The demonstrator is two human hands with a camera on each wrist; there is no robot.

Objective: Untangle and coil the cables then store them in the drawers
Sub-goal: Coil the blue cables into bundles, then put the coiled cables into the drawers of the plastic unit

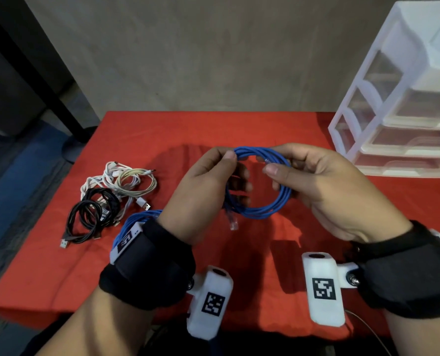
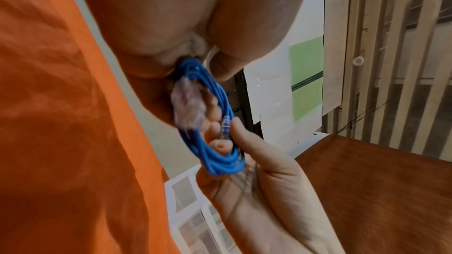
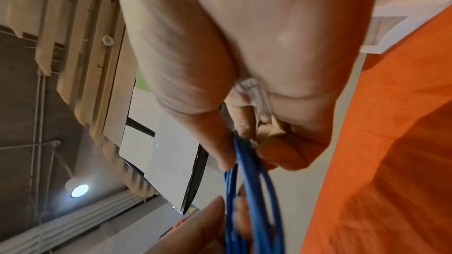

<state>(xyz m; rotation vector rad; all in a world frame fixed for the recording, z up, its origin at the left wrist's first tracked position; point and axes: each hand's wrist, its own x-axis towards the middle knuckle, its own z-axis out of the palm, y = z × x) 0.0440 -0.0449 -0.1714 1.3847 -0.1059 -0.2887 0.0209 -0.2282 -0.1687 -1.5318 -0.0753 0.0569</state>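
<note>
A blue network cable is wound into a round coil and held above the red table. My left hand grips the coil's left side, thumb on top. My right hand grips its right side and pinches a clear plug against the strands. The other clear plug hangs below the coil. In the left wrist view the coil sits between both hands; in the right wrist view the blue strands run down from my fingers. A second blue coil lies partly hidden behind my left wrist.
A heap of white cables and black cables lies on the table's left part. A white drawer unit with translucent drawers stands at the back right. The table's left edge drops to a blue and grey floor.
</note>
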